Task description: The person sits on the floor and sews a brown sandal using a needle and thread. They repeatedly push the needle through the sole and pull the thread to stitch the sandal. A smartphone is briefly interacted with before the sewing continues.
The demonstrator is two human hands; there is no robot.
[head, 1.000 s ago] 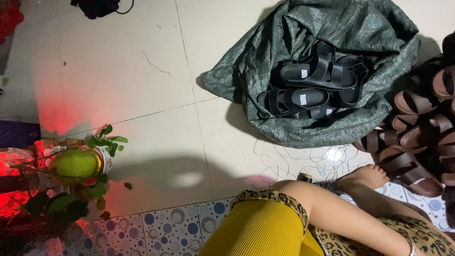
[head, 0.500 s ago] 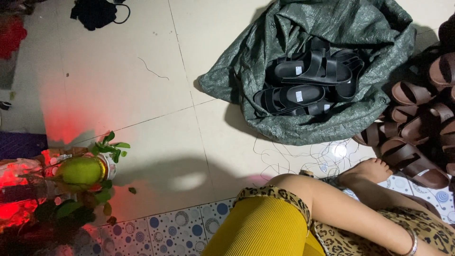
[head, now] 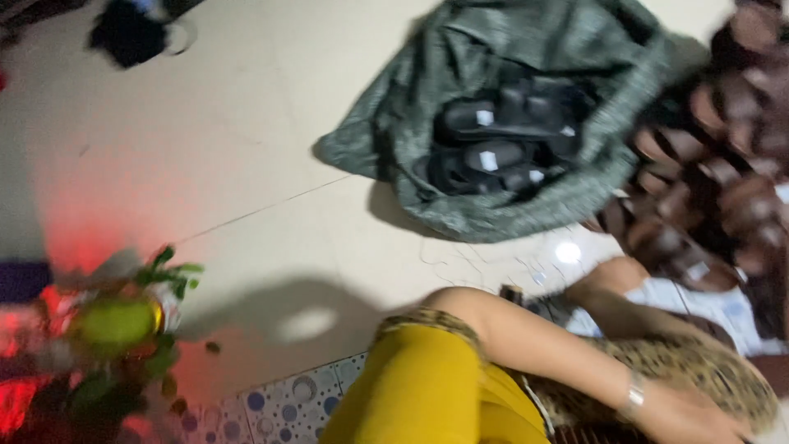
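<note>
Blurred view down over a floor, one arm stretched low across the lap.

The right hand [head: 686, 419] lies at the bottom right on leopard-print cloth [head: 699, 374], forearm running up-left to a bent elbow beside the yellow sleeve [head: 419, 390], a silver bracelet [head: 631, 396] at the wrist. Motion blur smears the fingers, so I cannot tell whether they are spread or closed. The left hand is out of view. Well apart, up on the pale tiled floor [head: 246, 164], black sandals [head: 501, 144] lie in an open green sack [head: 526, 49]; brown sandals [head: 715, 181] pile just beside it.
</note>
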